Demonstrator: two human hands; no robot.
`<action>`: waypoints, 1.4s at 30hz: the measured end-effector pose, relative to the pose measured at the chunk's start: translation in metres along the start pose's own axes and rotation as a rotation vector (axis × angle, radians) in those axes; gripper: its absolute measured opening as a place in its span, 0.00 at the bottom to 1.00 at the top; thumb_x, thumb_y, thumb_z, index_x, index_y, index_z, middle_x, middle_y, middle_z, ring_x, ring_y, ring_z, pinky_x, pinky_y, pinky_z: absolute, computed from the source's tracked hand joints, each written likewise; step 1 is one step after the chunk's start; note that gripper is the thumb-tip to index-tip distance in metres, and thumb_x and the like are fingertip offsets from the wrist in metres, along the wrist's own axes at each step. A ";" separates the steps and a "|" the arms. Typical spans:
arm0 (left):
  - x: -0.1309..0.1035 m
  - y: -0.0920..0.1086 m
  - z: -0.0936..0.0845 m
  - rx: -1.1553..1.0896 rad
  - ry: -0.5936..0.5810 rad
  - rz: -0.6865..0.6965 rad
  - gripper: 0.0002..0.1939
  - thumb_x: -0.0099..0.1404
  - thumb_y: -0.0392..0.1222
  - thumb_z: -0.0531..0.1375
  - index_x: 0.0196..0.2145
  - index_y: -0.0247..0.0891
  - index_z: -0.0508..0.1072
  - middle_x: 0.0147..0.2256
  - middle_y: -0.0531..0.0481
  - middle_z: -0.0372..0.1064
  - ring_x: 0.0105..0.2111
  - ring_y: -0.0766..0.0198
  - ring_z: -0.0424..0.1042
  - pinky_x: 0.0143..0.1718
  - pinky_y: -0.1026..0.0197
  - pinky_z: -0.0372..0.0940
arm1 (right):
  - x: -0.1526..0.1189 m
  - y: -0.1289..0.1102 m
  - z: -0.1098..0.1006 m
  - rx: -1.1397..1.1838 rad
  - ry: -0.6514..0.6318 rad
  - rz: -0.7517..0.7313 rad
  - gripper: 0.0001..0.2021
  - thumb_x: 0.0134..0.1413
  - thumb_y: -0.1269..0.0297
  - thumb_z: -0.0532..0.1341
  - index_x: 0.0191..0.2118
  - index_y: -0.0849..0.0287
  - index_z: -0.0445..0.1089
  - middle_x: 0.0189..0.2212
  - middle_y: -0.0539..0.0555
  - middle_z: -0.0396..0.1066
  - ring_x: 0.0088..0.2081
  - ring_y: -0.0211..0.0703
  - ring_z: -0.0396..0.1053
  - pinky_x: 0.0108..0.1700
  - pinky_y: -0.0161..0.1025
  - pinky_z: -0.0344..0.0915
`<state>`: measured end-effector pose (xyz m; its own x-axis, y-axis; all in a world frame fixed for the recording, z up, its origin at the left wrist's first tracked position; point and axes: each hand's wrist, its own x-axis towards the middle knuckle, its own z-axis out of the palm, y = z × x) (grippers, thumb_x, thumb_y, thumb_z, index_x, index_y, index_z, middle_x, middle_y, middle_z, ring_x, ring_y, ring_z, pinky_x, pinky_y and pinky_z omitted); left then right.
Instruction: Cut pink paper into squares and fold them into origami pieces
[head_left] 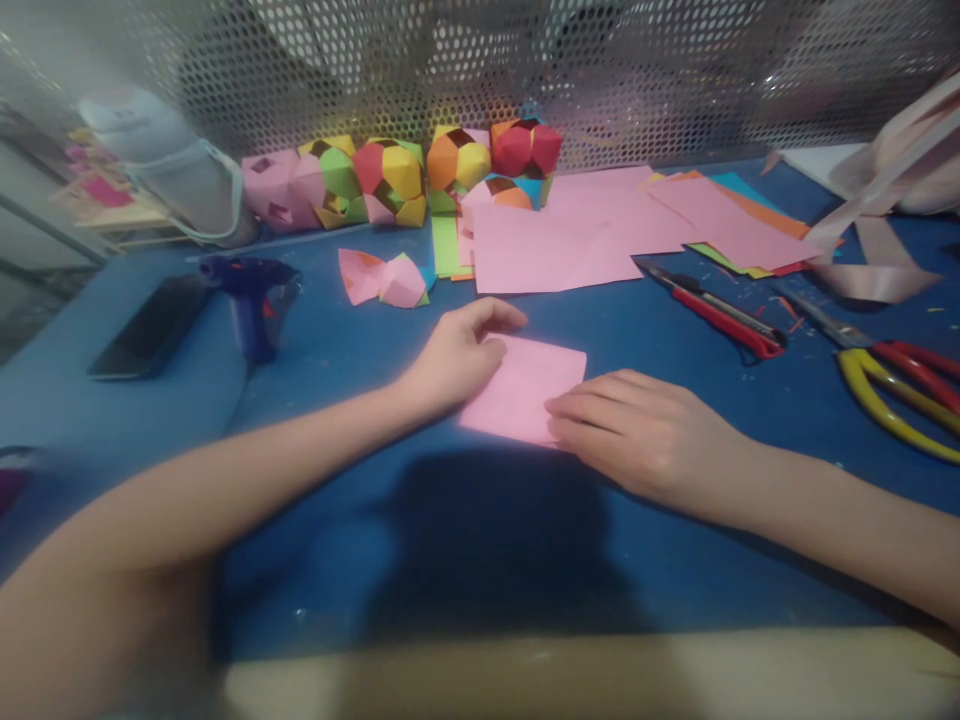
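Observation:
A small pink sheet of paper (523, 390) lies on the blue table in front of me. My left hand (465, 352) is at its upper left, thumb on the paper and fingers curled past the far edge. At the lower right corner, the fingers of my right hand (637, 425) are pressed together on the sheet; the right thumb is hidden. Just beyond the paper lie larger pink sheets (555, 250). Small folded pink pieces (382, 279) rest behind my left hand.
Folded paper balls (390, 180) line the back by a perforated metal panel (480, 60). Left are a glue gun (253, 300), a phone (154, 327) and a tumbler (176, 170). A red cutter knife (720, 312), scissors (885, 370) and ribbon (874, 280) lie right.

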<state>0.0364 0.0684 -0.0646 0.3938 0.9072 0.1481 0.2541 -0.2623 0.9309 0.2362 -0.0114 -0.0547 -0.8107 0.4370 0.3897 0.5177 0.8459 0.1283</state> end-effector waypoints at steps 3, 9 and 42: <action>0.000 0.001 0.000 0.002 -0.002 -0.007 0.20 0.47 0.24 0.49 0.36 0.34 0.72 0.39 0.47 0.73 0.42 0.62 0.70 0.50 0.55 0.63 | 0.000 0.000 0.000 0.003 0.002 0.007 0.13 0.64 0.73 0.50 0.36 0.63 0.73 0.38 0.57 0.76 0.37 0.42 0.70 0.36 0.39 0.64; 0.000 0.000 0.000 0.000 -0.003 0.005 0.20 0.48 0.23 0.50 0.36 0.35 0.72 0.39 0.48 0.73 0.42 0.64 0.70 0.50 0.56 0.63 | 0.000 -0.001 0.000 0.037 -0.020 0.034 0.13 0.63 0.73 0.51 0.35 0.62 0.73 0.38 0.58 0.76 0.37 0.43 0.70 0.36 0.39 0.64; 0.001 -0.001 -0.001 0.038 0.010 -0.015 0.19 0.49 0.25 0.51 0.37 0.36 0.72 0.41 0.48 0.73 0.44 0.62 0.71 0.51 0.55 0.63 | -0.007 0.018 -0.011 0.361 -0.164 0.109 0.13 0.60 0.73 0.52 0.41 0.60 0.75 0.46 0.59 0.74 0.47 0.47 0.69 0.47 0.47 0.64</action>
<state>0.0357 0.0702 -0.0646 0.3806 0.9144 0.1376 0.2931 -0.2604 0.9199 0.2544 -0.0033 -0.0449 -0.8044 0.5480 0.2293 0.4971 0.8323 -0.2452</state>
